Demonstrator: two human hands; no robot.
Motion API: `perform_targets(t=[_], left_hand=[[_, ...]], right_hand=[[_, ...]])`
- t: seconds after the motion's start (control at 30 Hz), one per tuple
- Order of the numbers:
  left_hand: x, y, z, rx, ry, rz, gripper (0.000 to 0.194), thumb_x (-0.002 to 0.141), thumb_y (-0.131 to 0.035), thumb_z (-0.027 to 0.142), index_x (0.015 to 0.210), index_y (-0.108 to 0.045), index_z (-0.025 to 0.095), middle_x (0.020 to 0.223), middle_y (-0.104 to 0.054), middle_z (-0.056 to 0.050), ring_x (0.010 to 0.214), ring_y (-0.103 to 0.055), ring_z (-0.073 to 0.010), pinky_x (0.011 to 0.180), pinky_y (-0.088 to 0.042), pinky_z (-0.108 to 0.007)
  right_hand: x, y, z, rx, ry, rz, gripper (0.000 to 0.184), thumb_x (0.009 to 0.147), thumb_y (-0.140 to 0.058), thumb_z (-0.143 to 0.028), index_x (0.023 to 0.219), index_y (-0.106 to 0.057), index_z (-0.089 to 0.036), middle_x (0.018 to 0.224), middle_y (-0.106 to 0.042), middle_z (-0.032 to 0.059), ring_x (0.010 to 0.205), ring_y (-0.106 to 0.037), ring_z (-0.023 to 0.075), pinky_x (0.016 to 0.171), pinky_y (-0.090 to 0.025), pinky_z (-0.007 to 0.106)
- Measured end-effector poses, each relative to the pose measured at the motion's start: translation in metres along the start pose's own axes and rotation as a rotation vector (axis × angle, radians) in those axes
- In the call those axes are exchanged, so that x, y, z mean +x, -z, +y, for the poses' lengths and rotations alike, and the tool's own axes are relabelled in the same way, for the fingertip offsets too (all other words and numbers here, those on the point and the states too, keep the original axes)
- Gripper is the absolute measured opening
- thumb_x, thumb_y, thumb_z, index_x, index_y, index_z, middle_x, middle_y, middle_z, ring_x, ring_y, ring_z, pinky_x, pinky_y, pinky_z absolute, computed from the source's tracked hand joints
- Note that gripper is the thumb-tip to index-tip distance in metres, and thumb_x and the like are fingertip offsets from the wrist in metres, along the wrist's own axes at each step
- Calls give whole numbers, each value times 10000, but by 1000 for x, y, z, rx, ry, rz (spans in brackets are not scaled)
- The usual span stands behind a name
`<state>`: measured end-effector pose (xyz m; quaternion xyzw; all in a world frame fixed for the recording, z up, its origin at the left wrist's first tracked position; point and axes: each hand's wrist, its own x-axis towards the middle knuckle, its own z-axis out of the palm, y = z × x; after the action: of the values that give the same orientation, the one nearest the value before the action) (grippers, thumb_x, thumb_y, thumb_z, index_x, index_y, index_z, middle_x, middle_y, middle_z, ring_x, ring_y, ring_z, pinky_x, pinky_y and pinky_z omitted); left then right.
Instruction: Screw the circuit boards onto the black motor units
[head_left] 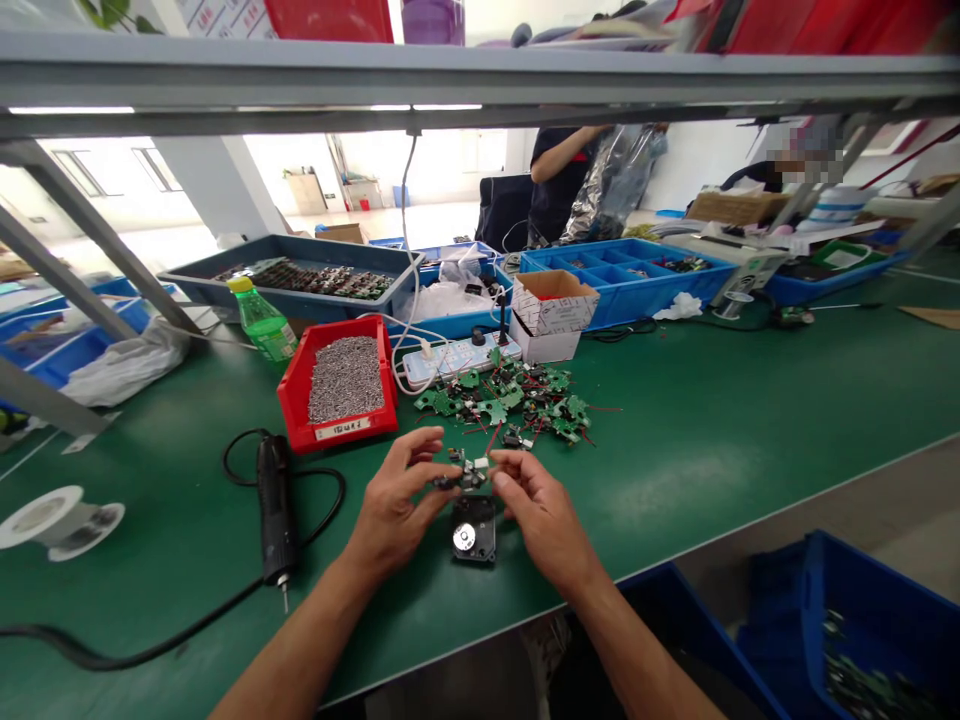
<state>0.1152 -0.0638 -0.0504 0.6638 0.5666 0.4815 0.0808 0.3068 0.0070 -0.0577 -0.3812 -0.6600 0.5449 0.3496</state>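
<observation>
Between my two hands, just above the green table, is a small circuit board [471, 474] with a white connector and dark parts on it. My left hand [394, 505] is closed on its left side, thumb and fingers pinching it. At its right edge, the fingertips of my right hand [541, 510] are bent together by the white connector and a red wire; what they pinch is too small to make out. Directly below the board, a square black housing [484, 540] with a round silver disc lies on the table. A heap of green circuit boards [517, 400] with red wires lies beyond my hands.
A black electric screwdriver [276, 510] with its cable lies at left. Behind it stand a red bin of small metal parts [294, 400] and a green bottle [264, 325]. A power strip [457, 360], a cardboard box [551, 340] and blue trays [630, 310] line the back. Another person stands beyond.
</observation>
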Motion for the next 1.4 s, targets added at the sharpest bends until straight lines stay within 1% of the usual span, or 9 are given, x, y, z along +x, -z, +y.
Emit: perform_targets(t=[0.1, 0.17, 0.23, 0.3, 0.43, 0.53, 0.73, 1.07, 1.4], left_hand=[[4, 6, -8, -117, 153, 99, 123, 894, -655, 267, 995, -695, 209, 1298, -572, -100, 1171, -575, -248, 1044, -460, -420], [5, 8, -11, -149, 210, 135, 138, 891, -656, 293, 986, -685, 197, 1251, -600, -102, 1164, -581, -248, 1048, -448, -414], [6, 9, -13, -131, 225, 148, 137, 884, -663, 304, 963, -685, 195, 1202, -617, -95, 1127, -594, -239, 1025, -455, -389], [6, 8, -10, -81, 206, 151, 118, 877, -668, 295, 938, -690, 196, 1155, -627, -85, 1082, -603, -224, 993, -461, -361], [4, 3, 0, 14, 147, 111, 86, 881, -656, 264, 921, -700, 201, 1095, -625, -71, 1024, -609, -205, 933, -472, -321], [2, -2, 6, 67, 105, 60, 101, 886, -644, 258, 943, -708, 204, 1067, -625, -73, 992, -618, -204, 893, -490, -309], [-5, -13, 5, 181, 23, -7, 104, 893, -642, 255, 971, -694, 212, 1034, -622, -77, 954, -620, -208, 845, -509, -309], [-11, -20, 10, 202, -112, -227, 72, 904, -623, 204, 944, -682, 211, 976, -598, -77, 899, -599, -192, 767, -511, -292], [-15, -29, 5, 237, -91, -182, 19, 888, -671, 213, 901, -683, 208, 934, -587, -55, 855, -592, -179, 739, -497, -272]], right_hand=[[-3, 7, 0, -279, 152, -159, 543, 739, -582, -134, 1276, -569, -210, 1314, -594, 88, 1232, -528, 237, 1049, -436, 413], [-7, 6, 0, -374, 204, -303, 626, 673, -610, -83, 1285, -572, -211, 1352, -570, 83, 1278, -489, 241, 1117, -370, 414], [-11, 1, 0, -423, 182, -325, 567, 692, -656, -121, 1250, -593, -206, 1274, -609, 80, 1212, -534, 243, 1077, -406, 399], [-14, -4, 0, -481, 95, -215, 501, 731, -707, -231, 1220, -602, -194, 1189, -632, 89, 1102, -591, 258, 993, -460, 410], [-15, -5, 0, -513, 67, -199, 758, 680, -789, -381, 1356, -499, -196, 1317, -569, 112, 1156, -574, 291, 995, -451, 424], [-14, -3, 3, -516, 129, -289, 721, 669, -751, -245, 1345, -501, -214, 1314, -582, 90, 1203, -543, 275, 1006, -430, 385], [-9, -11, 14, -561, 43, -43, 408, 683, -639, -165, 1080, -558, -212, 1046, -605, 56, 903, -591, 217, 775, -451, 319], [-7, -11, 18, -467, 21, 45, 386, 696, -636, -170, 1061, -513, -193, 1029, -607, 67, 925, -587, 230, 809, -448, 339], [-9, -14, 18, -476, 6, 29, 418, 648, -627, -144, 1048, -511, -188, 1015, -604, 67, 909, -574, 225, 794, -444, 332]])
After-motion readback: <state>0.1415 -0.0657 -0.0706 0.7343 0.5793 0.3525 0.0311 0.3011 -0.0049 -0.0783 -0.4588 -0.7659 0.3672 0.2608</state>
